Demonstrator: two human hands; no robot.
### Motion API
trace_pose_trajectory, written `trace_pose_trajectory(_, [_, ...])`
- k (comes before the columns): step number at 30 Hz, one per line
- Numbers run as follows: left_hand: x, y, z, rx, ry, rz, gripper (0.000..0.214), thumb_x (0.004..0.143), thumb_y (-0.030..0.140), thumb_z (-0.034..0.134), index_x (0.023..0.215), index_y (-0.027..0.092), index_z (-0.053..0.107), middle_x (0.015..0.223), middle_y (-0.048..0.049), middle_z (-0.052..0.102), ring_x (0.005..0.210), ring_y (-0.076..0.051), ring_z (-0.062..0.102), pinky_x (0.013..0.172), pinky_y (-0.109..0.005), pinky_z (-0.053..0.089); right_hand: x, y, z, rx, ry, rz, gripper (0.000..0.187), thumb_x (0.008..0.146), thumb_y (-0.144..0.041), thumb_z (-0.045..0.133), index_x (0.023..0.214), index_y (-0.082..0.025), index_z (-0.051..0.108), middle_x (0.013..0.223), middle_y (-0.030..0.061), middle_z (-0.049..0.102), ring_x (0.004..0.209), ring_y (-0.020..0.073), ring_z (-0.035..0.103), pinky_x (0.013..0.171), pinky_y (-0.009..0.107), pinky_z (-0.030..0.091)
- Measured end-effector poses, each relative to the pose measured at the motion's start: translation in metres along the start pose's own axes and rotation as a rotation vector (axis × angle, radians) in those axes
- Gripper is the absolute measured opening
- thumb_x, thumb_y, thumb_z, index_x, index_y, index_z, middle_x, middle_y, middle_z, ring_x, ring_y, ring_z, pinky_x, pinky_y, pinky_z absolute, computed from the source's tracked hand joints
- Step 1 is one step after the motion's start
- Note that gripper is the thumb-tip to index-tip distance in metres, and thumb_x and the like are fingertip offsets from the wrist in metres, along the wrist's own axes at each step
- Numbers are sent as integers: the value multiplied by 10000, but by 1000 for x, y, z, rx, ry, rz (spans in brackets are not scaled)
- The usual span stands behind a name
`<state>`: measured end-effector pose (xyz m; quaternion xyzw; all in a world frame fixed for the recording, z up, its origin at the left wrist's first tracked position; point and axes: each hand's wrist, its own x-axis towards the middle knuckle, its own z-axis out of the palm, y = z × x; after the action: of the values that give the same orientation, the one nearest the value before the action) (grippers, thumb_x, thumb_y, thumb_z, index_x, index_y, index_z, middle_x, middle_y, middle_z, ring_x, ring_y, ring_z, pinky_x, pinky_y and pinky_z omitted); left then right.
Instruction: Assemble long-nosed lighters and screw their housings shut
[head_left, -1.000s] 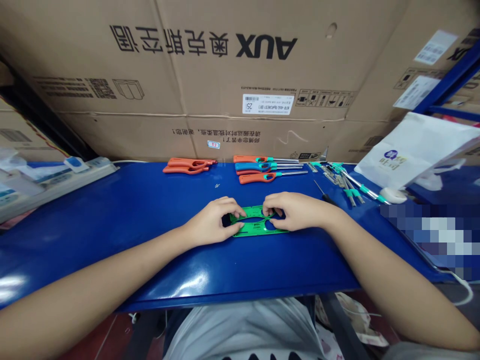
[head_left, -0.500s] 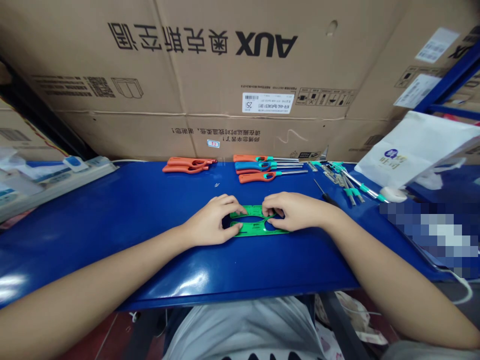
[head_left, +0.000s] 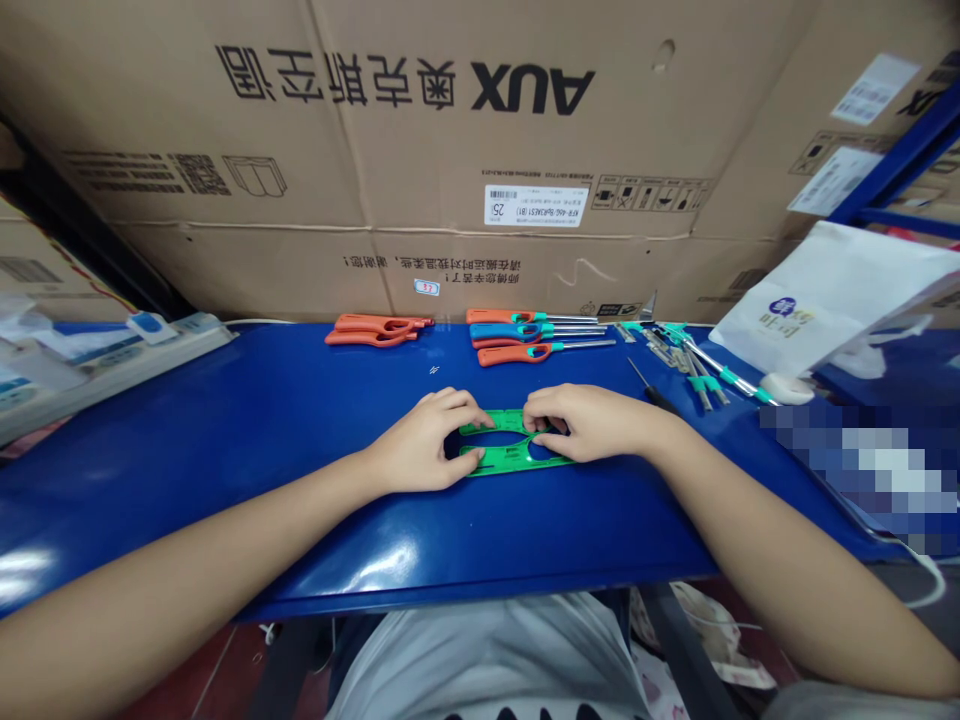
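Fingers parted on left hand [head_left: 420, 440], curled on right hand [head_left: 596, 422], whose grip I can't tell; both touch long green plastic shells [head_left: 511, 459] beyond blue tabletop [head_left: 525, 540] front edge.

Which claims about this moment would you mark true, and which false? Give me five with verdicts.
1. The left hand and right hand hold the green pieces. True.
2. A blue lighter lies among orange lighters. True.
3. The right hand grips the blue lighter. False: it is at the green pieces.
4. The green pieces lie on a red surface. False: the table is blue.
5. A white bag is at the picture's right. True.
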<state>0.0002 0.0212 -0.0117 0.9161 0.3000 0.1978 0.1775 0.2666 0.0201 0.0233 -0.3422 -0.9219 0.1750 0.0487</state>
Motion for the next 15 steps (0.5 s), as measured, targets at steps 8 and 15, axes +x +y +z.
trace_pose_trajectory(8, [-1, 1, 0, 21, 12, 21, 287, 854, 247, 637, 1133, 196, 679, 1082, -67, 644, 1031, -255, 575, 955, -423, 456, 1, 8, 1, 107, 47, -22, 84, 840, -195, 659, 913, -160, 680, 853, 29, 619, 677, 117, 547, 634, 233, 415])
trace_pose_trajectory(15, [-1, 0, 0, 30, 21, 25, 284, 851, 241, 637, 1129, 204, 678, 1096, -68, 653, 1035, -255, 580, 956, -431, 456, -11, 47, -22, -125, 349, 405, 115, 851, -270, 609, 870, -177, 674, 882, 84, 701, 771, 203, 617, 701, 292, 439])
